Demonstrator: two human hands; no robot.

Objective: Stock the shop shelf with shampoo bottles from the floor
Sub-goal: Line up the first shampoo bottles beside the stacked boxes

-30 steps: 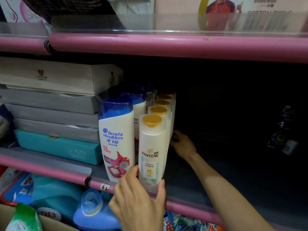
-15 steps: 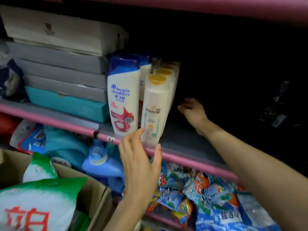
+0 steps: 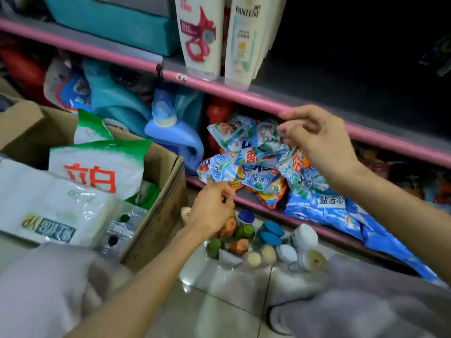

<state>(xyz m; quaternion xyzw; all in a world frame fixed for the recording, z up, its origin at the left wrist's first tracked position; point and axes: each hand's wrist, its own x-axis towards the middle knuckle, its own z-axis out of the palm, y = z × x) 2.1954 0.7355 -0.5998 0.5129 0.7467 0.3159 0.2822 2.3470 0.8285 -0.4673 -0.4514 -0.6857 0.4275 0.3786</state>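
The left hand [image 3: 211,208], fingers loosely curled and empty, is being held directly over the upright floor bottles [image 3: 253,242]. The right hand [image 3: 317,135], slack and empty, is being kept farther away, near the shelf [image 3: 268,101].

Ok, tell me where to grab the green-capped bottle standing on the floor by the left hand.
Take the green-capped bottle by its cap and neck, coming straight down from above. It stands upright, packed among other bottles, so only its top is free. The left hand already hovers close by.

Two white shampoo bottles [image 3: 220,37] upright at pink shelf [image 3: 256,97] edge; assorted-capped bottles [image 3: 258,242] clustered upright on floor below
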